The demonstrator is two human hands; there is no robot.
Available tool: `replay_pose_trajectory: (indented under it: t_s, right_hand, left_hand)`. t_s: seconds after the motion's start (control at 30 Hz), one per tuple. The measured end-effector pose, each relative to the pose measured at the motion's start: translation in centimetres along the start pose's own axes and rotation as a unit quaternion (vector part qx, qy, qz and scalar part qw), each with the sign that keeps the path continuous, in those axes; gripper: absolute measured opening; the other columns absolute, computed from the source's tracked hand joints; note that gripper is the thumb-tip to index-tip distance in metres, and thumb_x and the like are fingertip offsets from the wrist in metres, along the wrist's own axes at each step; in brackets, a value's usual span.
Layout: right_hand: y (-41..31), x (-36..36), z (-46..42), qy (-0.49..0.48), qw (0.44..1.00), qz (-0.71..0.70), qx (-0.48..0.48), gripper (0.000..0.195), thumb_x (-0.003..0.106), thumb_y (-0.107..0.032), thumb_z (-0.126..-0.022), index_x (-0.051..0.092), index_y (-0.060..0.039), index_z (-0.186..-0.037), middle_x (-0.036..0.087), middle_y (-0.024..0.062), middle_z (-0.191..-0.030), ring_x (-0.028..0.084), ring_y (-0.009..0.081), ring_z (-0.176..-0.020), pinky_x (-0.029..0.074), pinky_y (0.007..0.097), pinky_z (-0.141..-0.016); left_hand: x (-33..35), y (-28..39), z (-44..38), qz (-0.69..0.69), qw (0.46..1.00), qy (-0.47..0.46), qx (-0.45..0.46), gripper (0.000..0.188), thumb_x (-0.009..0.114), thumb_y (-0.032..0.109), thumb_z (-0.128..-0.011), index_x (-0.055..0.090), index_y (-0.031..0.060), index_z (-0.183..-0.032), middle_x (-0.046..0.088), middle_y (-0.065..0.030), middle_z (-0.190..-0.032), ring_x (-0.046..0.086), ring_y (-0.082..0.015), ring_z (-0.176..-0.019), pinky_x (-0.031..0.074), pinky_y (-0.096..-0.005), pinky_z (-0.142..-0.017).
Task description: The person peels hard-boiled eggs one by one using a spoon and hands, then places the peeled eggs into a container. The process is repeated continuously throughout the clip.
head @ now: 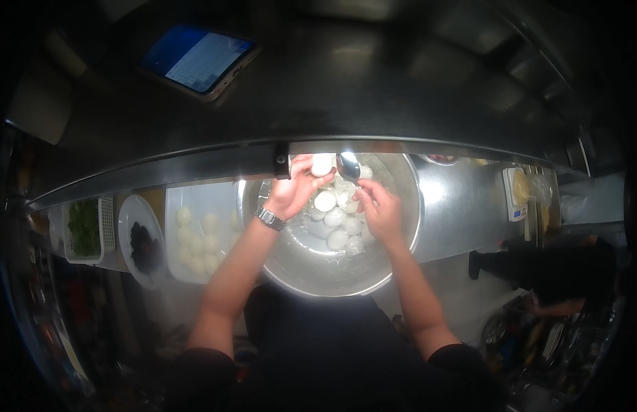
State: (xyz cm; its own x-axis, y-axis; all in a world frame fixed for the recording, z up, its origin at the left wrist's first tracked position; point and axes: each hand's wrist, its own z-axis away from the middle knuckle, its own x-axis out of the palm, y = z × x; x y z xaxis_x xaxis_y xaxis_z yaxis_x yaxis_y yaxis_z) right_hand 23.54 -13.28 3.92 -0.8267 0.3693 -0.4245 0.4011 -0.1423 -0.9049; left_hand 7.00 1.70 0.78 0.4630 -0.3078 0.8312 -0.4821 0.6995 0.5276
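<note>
A wide metal bowl stands before me on the counter. Several white eggs lie in water inside it. Over the bowl's far side, my left hand holds one white egg between its fingers and thumb; part of this hand is hidden by the shelf edge. My right hand grips a metal spoon by its handle, with the bowl of the spoon raised close to the held egg. Whether the held egg still has its shell, I cannot tell.
A metal shelf overhangs the bowl, bearing a lit phone. To the left are a white tray of pale eggs, a plate of dark food and a basket of greens. A scale and another person are at right.
</note>
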Motion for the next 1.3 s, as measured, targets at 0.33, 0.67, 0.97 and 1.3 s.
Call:
replay_pose_trajectory:
  t_s: [0.33,0.67,0.97,1.3]
  right_hand:
    - [-1.2,0.6,0.3,0.016,0.998,-0.046,-0.047,0.024,0.057,-0.008,-0.097,0.065,0.0018,-0.117,0.069,0.0064,-0.083,0.064,0.0107,-0.074,0.049,0.0252,-0.068]
    - [-0.4,0.5,0.3,-0.002,0.997,-0.06,-0.057,0.024,0.053,-0.007,-0.099,0.061,0.0023,-0.12,0.064,0.0045,-0.08,0.062,0.0106,-0.073,0.049,0.0256,-0.069]
    - [-0.1,0.4,1.2,-0.027,0.995,-0.098,-0.016,0.023,0.05,-0.01,-0.101,0.06,0.0019,-0.118,0.061,0.0017,-0.077,0.057,0.0083,-0.07,0.046,0.025,-0.066]
    - [-0.9,-0.3,0.0,-0.136,0.876,-0.401,0.231,0.024,0.047,-0.018,-0.104,0.059,-0.0012,-0.116,0.051,-0.0032,-0.071,0.039,0.0029,-0.055,0.042,0.0193,-0.062]
  left_hand:
    - [0.1,0.2,-0.3,0.034,0.995,-0.097,0.003,0.028,0.047,0.013,-0.101,0.052,0.0004,-0.126,0.058,-0.0159,-0.128,0.056,-0.0294,-0.122,0.046,-0.048,-0.107]
    - [0.9,0.1,0.2,-0.047,0.996,-0.071,0.001,0.028,0.052,0.015,-0.102,0.053,-0.0009,-0.124,0.062,-0.0171,-0.123,0.063,-0.0302,-0.112,0.054,-0.0451,-0.098]
    - [0.8,0.1,1.0,-0.111,0.992,-0.063,0.021,0.038,0.066,0.009,-0.094,0.055,-0.0035,-0.127,0.066,-0.0166,-0.116,0.067,-0.0255,-0.105,0.054,-0.0391,-0.094]
    - [-0.2,0.5,0.2,-0.238,0.969,-0.037,0.056,0.039,0.068,-0.002,-0.088,0.057,-0.0047,-0.125,0.067,-0.0123,-0.114,0.065,-0.0191,-0.106,0.052,-0.0326,-0.095]
